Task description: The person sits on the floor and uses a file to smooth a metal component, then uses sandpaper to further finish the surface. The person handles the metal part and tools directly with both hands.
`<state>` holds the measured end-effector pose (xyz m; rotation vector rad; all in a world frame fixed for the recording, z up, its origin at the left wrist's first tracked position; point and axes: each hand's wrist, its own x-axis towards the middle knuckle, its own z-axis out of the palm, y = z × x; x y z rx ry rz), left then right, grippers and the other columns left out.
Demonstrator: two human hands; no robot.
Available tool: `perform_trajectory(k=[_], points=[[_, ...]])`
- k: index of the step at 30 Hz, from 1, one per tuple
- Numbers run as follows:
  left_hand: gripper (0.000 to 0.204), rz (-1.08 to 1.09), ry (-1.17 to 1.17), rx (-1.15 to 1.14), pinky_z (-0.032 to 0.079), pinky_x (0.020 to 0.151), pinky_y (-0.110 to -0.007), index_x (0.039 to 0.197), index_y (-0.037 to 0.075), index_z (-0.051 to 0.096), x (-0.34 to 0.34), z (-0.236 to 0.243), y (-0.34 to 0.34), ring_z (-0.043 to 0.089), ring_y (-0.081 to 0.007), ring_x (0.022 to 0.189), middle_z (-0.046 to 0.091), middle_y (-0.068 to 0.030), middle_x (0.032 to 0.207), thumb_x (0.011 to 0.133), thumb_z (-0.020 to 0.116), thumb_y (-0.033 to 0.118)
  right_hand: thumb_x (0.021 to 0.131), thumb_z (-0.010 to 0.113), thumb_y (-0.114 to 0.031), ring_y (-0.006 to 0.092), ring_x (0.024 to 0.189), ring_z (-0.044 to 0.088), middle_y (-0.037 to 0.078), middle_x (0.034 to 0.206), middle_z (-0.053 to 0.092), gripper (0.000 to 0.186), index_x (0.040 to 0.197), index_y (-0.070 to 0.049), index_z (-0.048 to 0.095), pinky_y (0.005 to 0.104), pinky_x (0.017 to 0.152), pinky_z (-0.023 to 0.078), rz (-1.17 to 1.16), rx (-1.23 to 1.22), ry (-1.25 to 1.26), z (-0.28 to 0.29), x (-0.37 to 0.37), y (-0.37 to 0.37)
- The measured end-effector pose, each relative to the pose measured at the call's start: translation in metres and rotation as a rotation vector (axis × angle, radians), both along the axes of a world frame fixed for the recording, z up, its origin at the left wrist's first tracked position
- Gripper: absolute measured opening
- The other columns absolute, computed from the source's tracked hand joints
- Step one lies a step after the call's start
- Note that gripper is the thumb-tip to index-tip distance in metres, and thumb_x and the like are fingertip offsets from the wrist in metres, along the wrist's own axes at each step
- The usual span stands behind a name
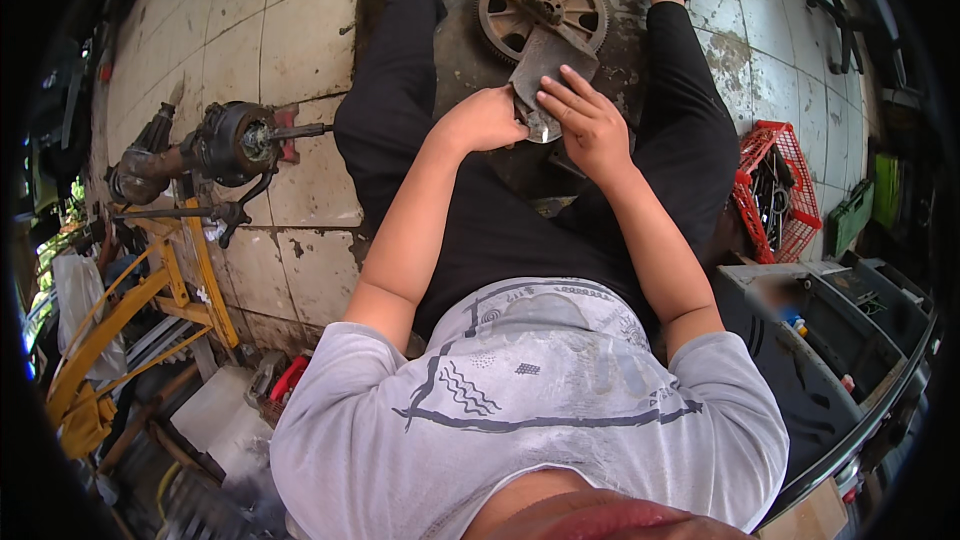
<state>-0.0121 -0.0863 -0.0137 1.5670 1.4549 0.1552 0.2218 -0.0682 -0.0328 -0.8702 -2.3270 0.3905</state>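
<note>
Between my legs, my left hand (pixel 482 121) is closed at the lower left edge of a flat grey sheet (pixel 552 62). Its fingertips curl round a shiny, rounded metal piece (pixel 541 127) below the sheet, whose kind I cannot make out. My right hand (pixel 592 130) lies with its fingers stretched over the sheet's lower right part, and its thumb is partly hidden. Just beyond the sheet, a rusty toothed flywheel (pixel 499 5) lies on the dark floor patch. A worn, dark bar (pixel 541 9) rests across its hub, touching or close to the sheet's far end.
A greasy axle housing (pixel 228 145) sits on a yellow stand (pixel 203 270) to the left. At the right are a red plastic basket (pixel 804 202) of tools and a dark open toolbox (pixel 815 330). Pale, stained tiles (pixel 305 50) surround my legs.
</note>
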Motion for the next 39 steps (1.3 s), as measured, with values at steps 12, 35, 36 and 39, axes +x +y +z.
perform_trajectory(k=[12, 35, 36, 39], points=[[0.043, -0.192, 0.068, 0.215, 0.061, 0.086, -0.045, 0.122, -0.003, 0.073, -0.005, -0.008, 0.004, 0.079, -0.0362, 0.096, 0.080, -0.0240, 0.101, 0.088, 0.074, 0.022, 0.082, 0.073, 0.007, 0.0309, 0.144, 0.064, 0.002, 0.143, 0.076, 0.052, 0.128, -0.017, 0.082, 0.0424, 0.102, 0.058, 0.095, -0.015, 0.060, 0.006, -0.004, -0.004], [0.052, -0.012, 0.014, -0.050, 0.061, 0.092, -0.045, 0.131, -0.003, 0.069, 0.000, 0.008, 0.005, 0.078, -0.0391, 0.105, 0.079, -0.0258, 0.110, 0.086, 0.076, 0.022, 0.083, 0.073, 0.007, 0.0308, 0.144, 0.064, 0.001, 0.142, 0.077, 0.049, 0.126, -0.016, 0.083, 0.0425, 0.104, 0.060, 0.019, -0.008, 0.047, 0.002, 0.000, -0.002], [0.056, -0.034, 0.011, -0.059, 0.061, 0.092, -0.045, 0.135, -0.003, 0.067, -0.002, 0.007, 0.005, 0.078, -0.0388, 0.104, 0.079, -0.0261, 0.110, 0.086, 0.076, 0.022, 0.083, 0.072, 0.007, 0.0313, 0.144, 0.064, 0.002, 0.141, 0.077, 0.049, 0.126, -0.015, 0.083, 0.0428, 0.104, 0.060, 0.103, -0.005, 0.040, 0.007, -0.002, -0.007], [0.062, 0.030, 0.023, 0.005, 0.061, 0.091, -0.045, 0.141, -0.003, 0.063, -0.002, 0.006, 0.002, 0.079, -0.0384, 0.101, 0.080, -0.0266, 0.106, 0.086, 0.077, 0.021, 0.082, 0.074, 0.007, 0.0308, 0.144, 0.064, 0.001, 0.142, 0.076, 0.050, 0.126, -0.017, 0.083, 0.0423, 0.103, 0.060, -0.036, -0.015, 0.053, -0.001, 0.000, 0.001]])
